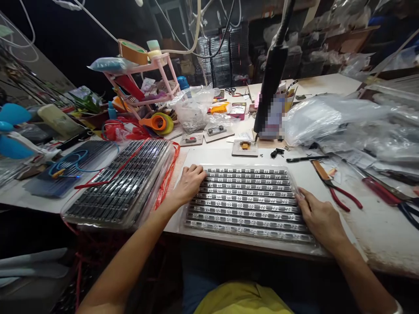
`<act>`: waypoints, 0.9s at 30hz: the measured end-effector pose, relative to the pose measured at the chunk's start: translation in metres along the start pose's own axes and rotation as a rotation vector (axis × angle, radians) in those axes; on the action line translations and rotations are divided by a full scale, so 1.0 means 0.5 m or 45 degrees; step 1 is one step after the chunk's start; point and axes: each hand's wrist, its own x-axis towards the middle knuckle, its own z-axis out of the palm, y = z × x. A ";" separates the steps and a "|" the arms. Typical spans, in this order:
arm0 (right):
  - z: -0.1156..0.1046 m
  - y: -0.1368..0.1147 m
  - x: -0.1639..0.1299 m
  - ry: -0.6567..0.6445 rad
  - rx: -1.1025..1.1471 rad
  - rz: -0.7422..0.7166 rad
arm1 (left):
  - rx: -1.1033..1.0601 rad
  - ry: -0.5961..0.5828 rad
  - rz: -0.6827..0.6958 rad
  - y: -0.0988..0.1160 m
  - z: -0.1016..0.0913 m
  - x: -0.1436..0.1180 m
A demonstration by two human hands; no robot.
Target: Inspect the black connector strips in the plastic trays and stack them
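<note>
The left hand (190, 182) and right hand (322, 218) grasp opposite edges of a plastic tray (248, 238), probably flexible and best lifted there, keeping its strips (244, 199) level.

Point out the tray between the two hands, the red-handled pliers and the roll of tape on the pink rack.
Tray (316, 249): head view, on its clear rim at the near right corner.
Pliers (328, 184): head view, near where the red handles meet.
Roll of tape (134, 53): head view, on its brown outer side.
</note>
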 end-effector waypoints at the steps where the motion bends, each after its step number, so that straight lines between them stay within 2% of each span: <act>1: -0.001 -0.001 -0.001 0.007 0.014 0.003 | 0.002 -0.030 0.034 -0.003 -0.005 0.009; 8: -0.011 -0.013 0.000 0.009 0.134 0.075 | -0.021 -0.203 0.155 -0.016 -0.021 0.050; 12: -0.018 -0.020 0.000 -0.018 0.180 0.099 | -0.043 -0.171 0.127 -0.002 -0.013 0.050; 15: -0.016 -0.011 -0.007 -0.031 0.270 0.072 | -0.033 -0.035 -0.022 0.019 0.010 0.001; 17: -0.012 0.001 -0.016 -0.014 0.345 0.012 | -0.076 0.090 -0.198 0.026 0.028 -0.053; 19: -0.005 0.013 -0.025 0.030 0.363 -0.065 | -0.340 0.216 -0.405 0.021 0.041 -0.109; 21: 0.002 0.022 -0.031 0.065 0.339 -0.107 | -0.646 0.265 -0.530 0.012 0.047 -0.154; 23: 0.008 0.023 -0.032 0.077 0.343 -0.086 | -0.799 0.241 -0.544 0.005 0.048 -0.182; 27: 0.004 0.007 -0.030 0.126 0.474 0.053 | -0.879 0.263 -0.520 0.005 0.055 -0.198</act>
